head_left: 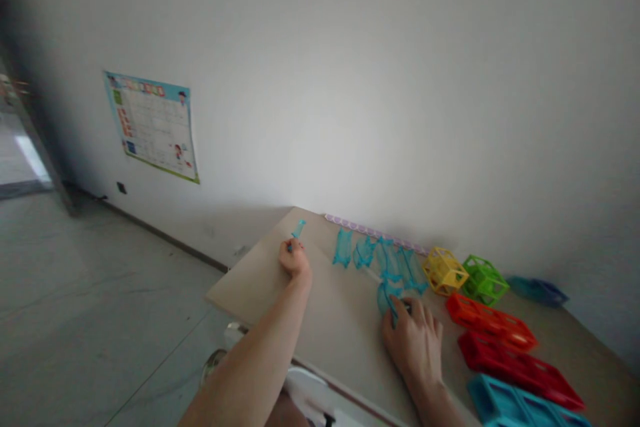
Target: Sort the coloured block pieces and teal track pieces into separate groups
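Note:
My left hand (pixel 295 257) is closed near the table's far left corner, with a dark teal bit showing at its fingers; what it grips is mostly hidden. Just beyond those fingers lies a small translucent teal piece (pixel 299 227). On the right, my right hand (pixel 415 340) grips a curved translucent teal track piece (pixel 386 296) by its near side, the fingers covering part of it. Several similar pieces lie in a row behind it, among them a straight one (pixel 343 248) and a curved one (pixel 365 252).
A yellow frame cube (pixel 444 271) and a green one (pixel 484 279) stand near the wall. Orange (pixel 490 322), red (pixel 520 370) and blue (pixel 525 405) frame blocks lie at the right. A purple-patterned strip (pixel 373 232) runs along the table's (pixel 340 320) back edge.

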